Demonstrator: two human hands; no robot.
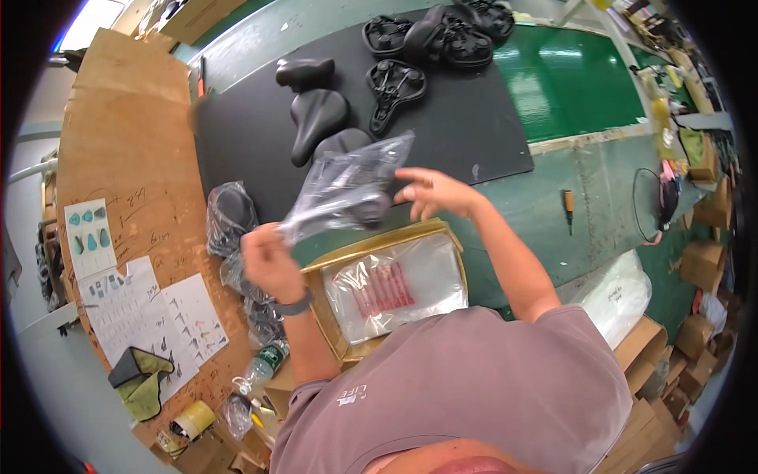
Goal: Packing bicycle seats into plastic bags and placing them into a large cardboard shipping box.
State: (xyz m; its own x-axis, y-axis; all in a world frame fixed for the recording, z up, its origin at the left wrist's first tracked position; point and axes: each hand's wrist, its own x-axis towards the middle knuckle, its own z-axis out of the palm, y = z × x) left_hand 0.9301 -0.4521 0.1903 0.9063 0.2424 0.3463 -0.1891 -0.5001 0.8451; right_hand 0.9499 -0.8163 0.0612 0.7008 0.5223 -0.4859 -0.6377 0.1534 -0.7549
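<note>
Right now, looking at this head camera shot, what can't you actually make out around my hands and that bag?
- Black item inside the clear plastic bag: head view, crumpled film and glare blur its shape.
- Left hand: fingertips hidden behind the bag's edge.
- Right hand: whether it touches the bag is unclear.
- Bagged items at the brown board: too dark to identify.

The clear plastic bag veils the black padded saddle inside it; left-hand fingers are blurred; paper sheets show marks too small to tell.

A black bicycle saddle sits half inside a clear, crinkled plastic bag, tilted, mid-frame above the bench.
</note>
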